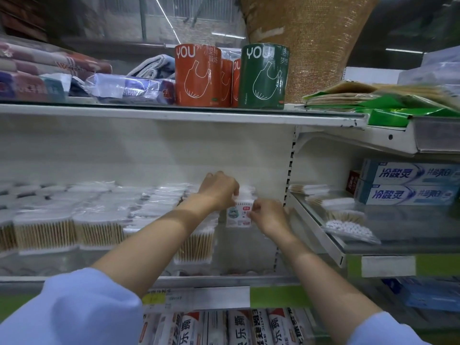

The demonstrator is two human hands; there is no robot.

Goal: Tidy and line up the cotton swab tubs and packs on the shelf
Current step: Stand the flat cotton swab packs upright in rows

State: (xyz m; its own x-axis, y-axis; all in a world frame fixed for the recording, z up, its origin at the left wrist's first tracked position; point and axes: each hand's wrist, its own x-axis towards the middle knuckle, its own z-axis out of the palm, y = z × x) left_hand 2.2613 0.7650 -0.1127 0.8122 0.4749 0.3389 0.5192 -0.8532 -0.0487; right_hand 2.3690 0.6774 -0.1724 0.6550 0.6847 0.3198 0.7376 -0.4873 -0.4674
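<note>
You are setting a labelled swab tub [238, 216] into line: your left hand [220, 189] grips its top, your right hand [267, 215] pinches its side. Next, push it level beside the swab packs [194, 242].

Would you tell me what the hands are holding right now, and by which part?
Both hands hold one labelled cotton swab tub: the left hand grips its top left, and the right hand pinches its right side.

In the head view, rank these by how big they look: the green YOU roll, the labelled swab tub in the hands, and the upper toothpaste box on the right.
1. Upper toothpaste box, cut off by the frame edge.
2. Green YOU roll, close in apparent size, so that order is unsure.
3. Labelled swab tub, partly covered by the hands.
</note>
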